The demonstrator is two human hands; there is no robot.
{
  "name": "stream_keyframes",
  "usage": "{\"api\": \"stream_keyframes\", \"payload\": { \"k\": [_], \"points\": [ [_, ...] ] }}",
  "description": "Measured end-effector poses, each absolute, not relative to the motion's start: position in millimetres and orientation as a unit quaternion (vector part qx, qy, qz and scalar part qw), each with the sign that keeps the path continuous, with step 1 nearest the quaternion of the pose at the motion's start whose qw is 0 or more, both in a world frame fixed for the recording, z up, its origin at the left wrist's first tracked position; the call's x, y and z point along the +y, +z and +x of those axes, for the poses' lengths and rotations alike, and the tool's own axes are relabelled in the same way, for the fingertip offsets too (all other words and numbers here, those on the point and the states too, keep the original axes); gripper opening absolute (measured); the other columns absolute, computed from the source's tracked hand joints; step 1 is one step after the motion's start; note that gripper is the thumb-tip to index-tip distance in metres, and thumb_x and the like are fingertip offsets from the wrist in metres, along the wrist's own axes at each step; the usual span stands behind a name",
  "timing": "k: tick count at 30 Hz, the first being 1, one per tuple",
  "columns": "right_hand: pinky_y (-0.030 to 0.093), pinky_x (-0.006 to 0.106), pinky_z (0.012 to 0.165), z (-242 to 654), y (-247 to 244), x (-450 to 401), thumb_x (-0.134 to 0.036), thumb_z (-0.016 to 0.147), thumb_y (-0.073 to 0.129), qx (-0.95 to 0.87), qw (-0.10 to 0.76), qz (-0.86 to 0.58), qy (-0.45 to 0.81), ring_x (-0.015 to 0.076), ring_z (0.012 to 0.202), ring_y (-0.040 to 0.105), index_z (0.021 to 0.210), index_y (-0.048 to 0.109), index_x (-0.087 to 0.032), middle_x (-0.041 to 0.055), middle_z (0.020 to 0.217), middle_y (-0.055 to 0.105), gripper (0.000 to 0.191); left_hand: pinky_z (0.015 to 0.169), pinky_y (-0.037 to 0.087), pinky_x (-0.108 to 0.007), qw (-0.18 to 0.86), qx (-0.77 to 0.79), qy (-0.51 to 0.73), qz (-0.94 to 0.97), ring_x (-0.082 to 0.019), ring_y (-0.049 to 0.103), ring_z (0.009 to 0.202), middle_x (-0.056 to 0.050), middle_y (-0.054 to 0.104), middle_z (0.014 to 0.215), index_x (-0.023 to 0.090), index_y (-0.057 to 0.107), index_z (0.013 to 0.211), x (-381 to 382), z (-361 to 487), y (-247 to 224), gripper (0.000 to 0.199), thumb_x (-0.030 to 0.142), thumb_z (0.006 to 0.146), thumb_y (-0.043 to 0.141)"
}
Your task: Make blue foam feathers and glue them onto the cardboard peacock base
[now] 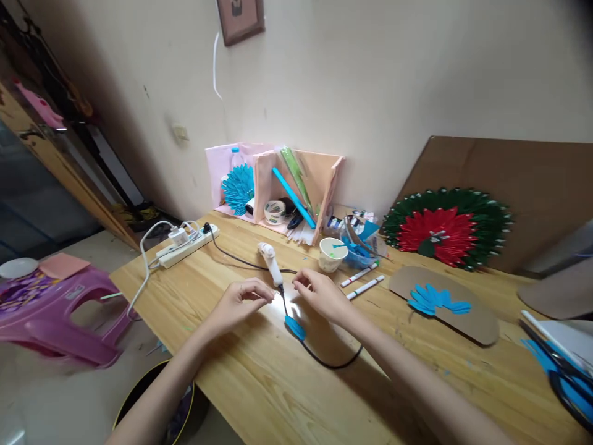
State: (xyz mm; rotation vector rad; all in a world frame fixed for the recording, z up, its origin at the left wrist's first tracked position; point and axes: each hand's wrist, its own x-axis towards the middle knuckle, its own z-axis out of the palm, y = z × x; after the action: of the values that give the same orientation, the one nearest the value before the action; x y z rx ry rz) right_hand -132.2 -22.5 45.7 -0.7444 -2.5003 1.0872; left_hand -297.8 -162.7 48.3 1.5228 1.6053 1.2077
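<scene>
My left hand point(243, 301) is held above the table with thumb and fingertips pinched together; whatever may be between them is too small to make out. Facing it, my right hand point(319, 293) is closed in a similar pinch, its contents also unclear. Between and just beyond the hands stands a white hot glue gun point(273, 264), its black cord running toward me. A blue folded petal point(295, 327) lies on the cord, below the gap between my hands. To the right, a cluster of blue petals point(438, 300) rests on a rounded piece of cardboard point(479, 324).
A power strip point(188, 247) with plugs is at the table's left edge. Behind are a paper cup point(332, 254), markers point(365, 287) and a pink divided organizer point(264, 185). A red and green flower point(435, 228) leans at the back. Scissors point(556, 358) lie far right.
</scene>
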Motion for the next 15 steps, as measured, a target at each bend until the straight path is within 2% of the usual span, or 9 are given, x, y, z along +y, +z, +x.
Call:
{"api": "stream_keyframes", "payload": {
  "k": [4, 7, 10, 15],
  "points": [
    [0.037, 0.025, 0.06, -136, 28, -17, -0.03, 0.084, 0.045, -0.893, 0.111, -0.256, 0.353, 0.0161, 0.069, 0.057, 0.079, 0.058, -0.019, 0.0027, 0.076, 0.065, 0.017, 0.065, 0.045, -0.023, 0.294, 0.67, 0.399, 0.553, -0.014, 0.059, 0.076, -0.004, 0.065, 0.087, 0.018, 0.063, 0.092, -166, -295, 37, 0.023, 0.035, 0.085, 0.049],
    [0.034, 0.024, 0.057, -126, 20, -15, -0.033, 0.082, 0.048, -0.907, 0.084, -0.254, 0.326, 0.0162, 0.067, 0.055, 0.074, 0.057, -0.02, 0.0025, 0.073, 0.064, 0.018, 0.062, 0.041, -0.023, 0.25, 0.692, 0.322, 0.596, -0.014, 0.056, 0.07, -0.002, 0.063, 0.081, 0.019, 0.062, 0.088, -157, -278, 35, 0.025, 0.037, 0.086, 0.045],
    [0.033, 0.024, 0.054, -116, 14, -14, -0.032, 0.081, 0.049, -0.906, 0.066, -0.257, 0.331, 0.0156, 0.065, 0.054, 0.074, 0.057, -0.019, 0.0025, 0.072, 0.063, 0.017, 0.061, 0.038, -0.024, 0.208, 0.702, 0.234, 0.639, -0.016, 0.055, 0.071, -0.003, 0.062, 0.079, 0.019, 0.061, 0.086, -143, -263, 34, 0.023, 0.039, 0.083, 0.05],
    [0.035, 0.024, 0.055, -108, 13, -12, -0.029, 0.082, 0.047, -0.891, 0.077, -0.25, 0.37, 0.0146, 0.064, 0.054, 0.075, 0.057, -0.018, 0.0023, 0.071, 0.063, 0.017, 0.061, 0.035, -0.025, 0.188, 0.707, 0.142, 0.667, -0.019, 0.055, 0.074, -0.003, 0.061, 0.078, 0.018, 0.059, 0.081, -130, -258, 33, 0.014, 0.03, 0.074, 0.061]
  ]
}}
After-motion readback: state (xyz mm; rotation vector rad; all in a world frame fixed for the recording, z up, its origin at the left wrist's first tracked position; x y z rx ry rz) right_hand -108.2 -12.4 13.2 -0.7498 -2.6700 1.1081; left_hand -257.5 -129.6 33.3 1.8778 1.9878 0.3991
